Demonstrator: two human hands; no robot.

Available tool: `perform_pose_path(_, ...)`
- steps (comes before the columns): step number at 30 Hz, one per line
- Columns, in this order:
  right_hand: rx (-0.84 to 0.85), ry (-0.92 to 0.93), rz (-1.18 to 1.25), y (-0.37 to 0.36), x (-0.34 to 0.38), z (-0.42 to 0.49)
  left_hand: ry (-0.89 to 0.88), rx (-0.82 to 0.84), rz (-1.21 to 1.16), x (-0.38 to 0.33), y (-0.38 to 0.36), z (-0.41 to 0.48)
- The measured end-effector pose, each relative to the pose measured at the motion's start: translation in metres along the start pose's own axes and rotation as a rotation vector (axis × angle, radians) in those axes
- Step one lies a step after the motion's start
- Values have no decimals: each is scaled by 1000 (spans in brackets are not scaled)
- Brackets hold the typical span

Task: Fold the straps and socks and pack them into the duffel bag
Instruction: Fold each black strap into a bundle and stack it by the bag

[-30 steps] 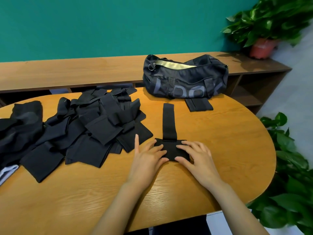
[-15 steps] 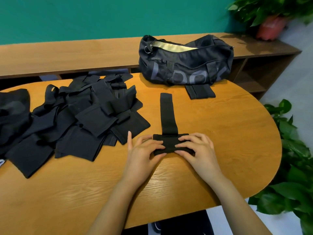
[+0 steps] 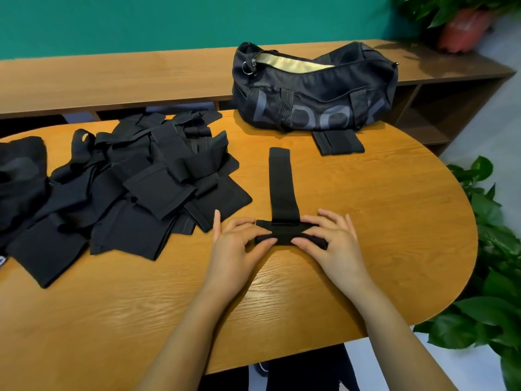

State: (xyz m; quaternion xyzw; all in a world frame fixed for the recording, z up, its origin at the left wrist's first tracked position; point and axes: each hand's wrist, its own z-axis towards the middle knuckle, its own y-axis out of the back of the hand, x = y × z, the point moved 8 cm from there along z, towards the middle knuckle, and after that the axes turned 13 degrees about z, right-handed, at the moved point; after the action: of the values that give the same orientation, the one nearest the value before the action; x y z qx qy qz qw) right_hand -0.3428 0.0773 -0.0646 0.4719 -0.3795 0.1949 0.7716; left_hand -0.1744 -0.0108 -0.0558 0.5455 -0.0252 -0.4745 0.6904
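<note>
I see the table (image 3: 394, 221) bearing the strap pile (image 3: 135, 187) at left; the duffel bag (image 3: 313, 91) gapes at its far edge; one strap (image 3: 282, 184) lies between, its rolled near end pinched under the curled fingers of the left hand (image 3: 236, 249) and right hand (image 3: 335, 244).

The black fabric duffel bag (image 3: 313, 100) sits at the far edge of the oval wooden desk (image 3: 389, 238), a folded black strap (image 3: 338, 142) just before it. A heap of black straps and socks (image 3: 146, 190) lies left; a long black strap (image 3: 282, 184) lies centre.
</note>
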Motion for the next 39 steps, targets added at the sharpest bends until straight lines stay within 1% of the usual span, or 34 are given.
perform_pose_path(6,-4,5,-10,-1,1,-1,8,-12,-6,-2,3,0)
perform_pose_path(11,-1,13,2,1,1,-1,-61,29,82,-7,-1,0)
perform_pose_path(15,1,21,19,2,5,-2,-23,-2,61,-5,2,1)
perform_pose_path(18,21,28,-18,1,8,-3,25,-35,28,-1,5,0)
perform_pose_path(20,1,17,-20,2,8,-2,37,-39,14,1,5,0)
perform_pose_path(28,-46,-34,63,7,8,-2,-20,31,76,-5,0,0)
perform_pose_path(31,-68,-67,100,10,3,-3,1,15,40,-3,2,0)
perform_pose_path(35,-90,-67,64,10,4,-4,49,-6,63,0,4,0)
perform_pose_path(39,-103,-68,38,9,4,-4,148,-56,82,7,8,-1)
